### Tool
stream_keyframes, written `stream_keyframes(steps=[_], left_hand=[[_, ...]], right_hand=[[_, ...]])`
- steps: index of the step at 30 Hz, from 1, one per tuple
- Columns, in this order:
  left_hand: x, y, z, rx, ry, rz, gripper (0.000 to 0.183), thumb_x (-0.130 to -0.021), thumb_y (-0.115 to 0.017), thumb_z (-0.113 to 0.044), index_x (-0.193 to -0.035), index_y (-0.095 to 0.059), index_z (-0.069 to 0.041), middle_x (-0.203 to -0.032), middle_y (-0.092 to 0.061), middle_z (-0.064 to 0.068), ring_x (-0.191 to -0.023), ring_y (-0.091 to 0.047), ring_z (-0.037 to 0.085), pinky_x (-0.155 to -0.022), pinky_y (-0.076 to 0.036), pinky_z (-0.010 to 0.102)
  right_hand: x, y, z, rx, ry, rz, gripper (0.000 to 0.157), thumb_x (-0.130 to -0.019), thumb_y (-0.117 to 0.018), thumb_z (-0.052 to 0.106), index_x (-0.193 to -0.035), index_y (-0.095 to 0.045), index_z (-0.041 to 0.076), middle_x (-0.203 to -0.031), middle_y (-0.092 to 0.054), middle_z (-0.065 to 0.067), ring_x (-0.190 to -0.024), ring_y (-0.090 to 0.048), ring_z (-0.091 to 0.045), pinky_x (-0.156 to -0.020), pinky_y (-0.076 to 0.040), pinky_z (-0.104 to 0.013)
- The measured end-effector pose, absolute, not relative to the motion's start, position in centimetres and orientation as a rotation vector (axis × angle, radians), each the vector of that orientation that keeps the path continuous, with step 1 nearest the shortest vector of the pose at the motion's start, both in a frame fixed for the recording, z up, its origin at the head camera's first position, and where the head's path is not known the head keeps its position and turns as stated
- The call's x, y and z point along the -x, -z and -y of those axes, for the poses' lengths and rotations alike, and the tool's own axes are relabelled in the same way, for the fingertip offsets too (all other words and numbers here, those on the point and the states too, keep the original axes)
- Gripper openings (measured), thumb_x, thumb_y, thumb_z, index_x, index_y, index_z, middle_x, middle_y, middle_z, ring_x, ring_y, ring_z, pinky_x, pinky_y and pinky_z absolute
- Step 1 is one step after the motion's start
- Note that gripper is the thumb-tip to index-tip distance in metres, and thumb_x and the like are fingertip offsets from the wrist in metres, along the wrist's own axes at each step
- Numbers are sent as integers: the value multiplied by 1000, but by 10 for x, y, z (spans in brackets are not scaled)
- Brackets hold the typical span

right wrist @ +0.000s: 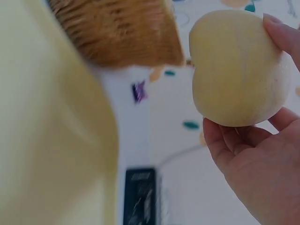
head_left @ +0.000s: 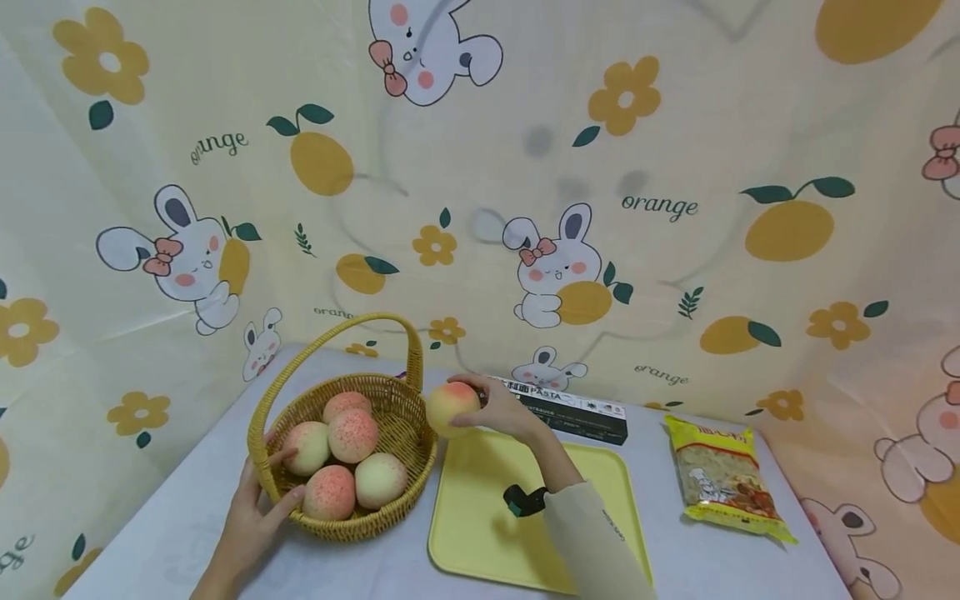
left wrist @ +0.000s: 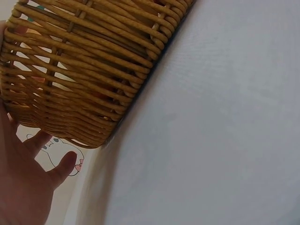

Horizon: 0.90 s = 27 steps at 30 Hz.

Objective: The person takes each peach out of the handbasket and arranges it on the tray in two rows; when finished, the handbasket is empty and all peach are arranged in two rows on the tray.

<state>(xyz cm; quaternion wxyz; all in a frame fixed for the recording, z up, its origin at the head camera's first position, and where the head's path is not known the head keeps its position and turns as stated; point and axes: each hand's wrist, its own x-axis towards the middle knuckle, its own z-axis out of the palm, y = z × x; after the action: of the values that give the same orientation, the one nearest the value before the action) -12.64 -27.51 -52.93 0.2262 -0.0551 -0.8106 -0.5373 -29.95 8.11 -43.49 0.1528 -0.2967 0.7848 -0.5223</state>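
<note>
A yellow wicker basket (head_left: 360, 528) with a tall arched handle stands on the left part of the table. Inside it lie several pink-and-cream peaches (head_left: 353, 435). My left hand (head_left: 251, 521) grips the basket's left rim, its thumb and a finger reaching over the edge; the left wrist view shows the hand (left wrist: 23, 173) beside the woven side. Between thumb and fingers, my right hand (head_left: 506, 408) holds another peach (head_left: 452, 407), just right of the basket and above the tray's far left corner. The right wrist view shows the pale side of this peach (right wrist: 239, 70).
A yellow tray (head_left: 480, 508) lies under the right forearm. Behind it is a black-and-white pasta box (head_left: 577, 421). Farther right lies a yellow plastic food packet (head_left: 723, 479). A patterned cloth (head_left: 480, 183) hangs behind the white table (head_left: 705, 558).
</note>
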Motion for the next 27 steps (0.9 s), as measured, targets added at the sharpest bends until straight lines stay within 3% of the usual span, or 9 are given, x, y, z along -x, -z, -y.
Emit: stream_keyframes(steps=[6,13,20,27], left_hand=[[123,529,278,151,1437,2244,52,-89,-70,4,-137,-50,3,-162,-20,14,-150,-12,16,-105,-15,5],[122,527,279,147,1433,2258,52,-89,-69,4,-137,-49,5,-162,-17,14,-147,-11,5,-104,-14,5],[125,528,278,190,1434,2235,53,-88,-68,8,-136,-48,8,-161,-18,17,-147,-11,3,-105,-16,5],[128,529,277,200,1439,2232,68,-87,-68,9,-147,-36,4,-156,-27,23,-147,-14,4,-105,-18,5]], right_hand=[[294,458,-105,748,1567,-2247,65,-80,-83,16,-140,-57,9,-132,-60,-7,-107,-60,-21,-88,-50,-33],[287,482,-112,688,1552,-2271,69,-78,-85,13,-139,-55,1,-131,-58,-11,-101,-60,-22,-80,-52,-35],[281,493,-115,659,1532,-2343,69,-77,-86,18,-137,-56,3,-129,-59,-10,-105,-59,-22,-86,-50,-36],[276,504,-118,676,1519,-2401,71,-76,-87,24,-135,-55,0,-125,-61,-8,-107,-57,-20,-91,-47,-35]])
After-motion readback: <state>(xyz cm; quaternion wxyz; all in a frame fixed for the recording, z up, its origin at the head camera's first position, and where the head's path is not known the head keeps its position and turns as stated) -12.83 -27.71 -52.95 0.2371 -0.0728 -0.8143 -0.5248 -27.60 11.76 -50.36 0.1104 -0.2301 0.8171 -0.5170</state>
